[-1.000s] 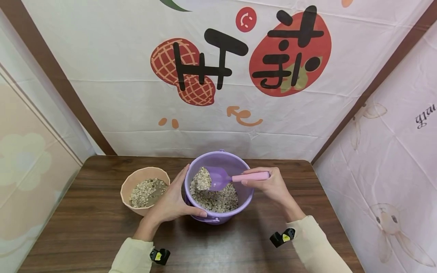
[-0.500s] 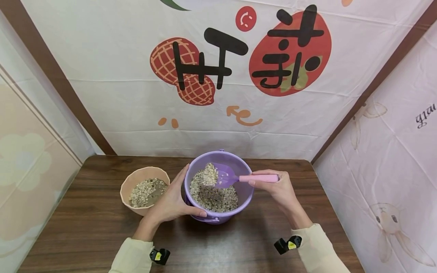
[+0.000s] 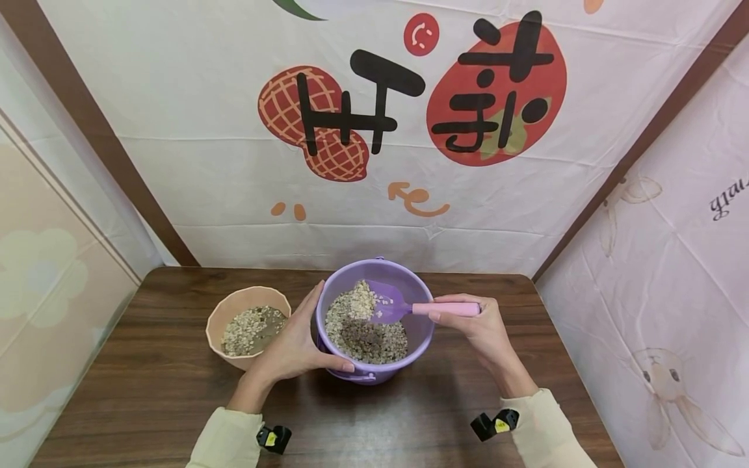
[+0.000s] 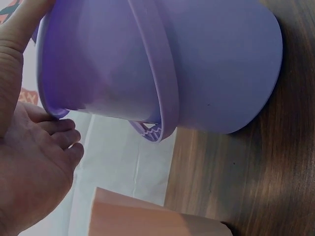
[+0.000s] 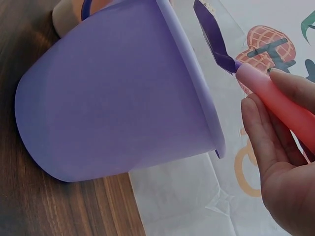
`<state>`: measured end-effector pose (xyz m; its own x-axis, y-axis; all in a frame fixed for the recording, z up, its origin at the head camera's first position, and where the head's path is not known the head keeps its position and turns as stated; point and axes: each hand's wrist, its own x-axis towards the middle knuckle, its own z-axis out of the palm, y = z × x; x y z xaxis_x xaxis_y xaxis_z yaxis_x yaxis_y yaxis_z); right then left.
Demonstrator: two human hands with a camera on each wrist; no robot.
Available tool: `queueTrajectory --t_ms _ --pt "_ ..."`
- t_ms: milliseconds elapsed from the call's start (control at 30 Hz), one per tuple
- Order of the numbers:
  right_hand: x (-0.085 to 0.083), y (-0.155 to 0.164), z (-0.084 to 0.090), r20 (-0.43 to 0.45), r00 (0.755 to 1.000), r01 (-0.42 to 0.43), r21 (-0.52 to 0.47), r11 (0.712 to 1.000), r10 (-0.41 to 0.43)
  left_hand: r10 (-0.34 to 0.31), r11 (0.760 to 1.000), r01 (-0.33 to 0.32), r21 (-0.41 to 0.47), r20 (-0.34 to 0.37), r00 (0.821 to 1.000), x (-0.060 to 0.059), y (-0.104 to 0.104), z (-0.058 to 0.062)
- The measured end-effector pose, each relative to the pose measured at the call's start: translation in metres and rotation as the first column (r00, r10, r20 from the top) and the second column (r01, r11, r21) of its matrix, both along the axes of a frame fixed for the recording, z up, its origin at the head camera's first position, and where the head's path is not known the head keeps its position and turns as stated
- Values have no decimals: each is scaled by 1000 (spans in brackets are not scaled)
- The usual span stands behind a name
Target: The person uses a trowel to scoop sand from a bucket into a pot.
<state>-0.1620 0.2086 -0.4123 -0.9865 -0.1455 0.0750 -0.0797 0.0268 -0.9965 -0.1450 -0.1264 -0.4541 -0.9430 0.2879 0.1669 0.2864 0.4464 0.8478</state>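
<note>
A purple bucket stands upright on the table, partly filled with coarse beige-grey flakes or grit; which, I cannot tell. My left hand holds its rim, the thumb along the near edge and the fingers at the left side. In my right hand is a small shovel with a pink handle, gripped between thumb and fingers. Its purple blade is over the bucket's mouth, bearing a paler heap at the left. The right wrist view shows the blade above the rim.
Left of the bucket, behind my left wrist, stands a peach bowl holding similar bits. The bucket's handle hangs down its side. A printed cloth rises behind the wooden table.
My right hand has drawn the shovel a little to the right, mostly in the first half second. The left hand, bucket and bowl keep their places.
</note>
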Motion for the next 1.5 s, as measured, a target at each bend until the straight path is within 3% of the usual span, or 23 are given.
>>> queueTrajectory --t_ms 167,367,833,1033,1500 --pt "1 0 0 0 1000 12 6 1000 -12 16 1000 -16 -16 -5 1000 4 -2 3" --pt "1 1 -1 2 1000 21 -11 1000 -21 83 994 -81 -78 12 997 9 -12 9" --pt "1 2 -1 10 1000 20 -9 1000 -20 223 971 -221 -94 10 975 18 -71 10" --pt "1 2 -1 11 1000 14 1 1000 -14 288 949 -291 -121 -36 957 23 -93 5" --pt "1 2 0 16 1000 14 -19 1000 -13 376 909 -369 -193 -2 927 28 -121 -13"
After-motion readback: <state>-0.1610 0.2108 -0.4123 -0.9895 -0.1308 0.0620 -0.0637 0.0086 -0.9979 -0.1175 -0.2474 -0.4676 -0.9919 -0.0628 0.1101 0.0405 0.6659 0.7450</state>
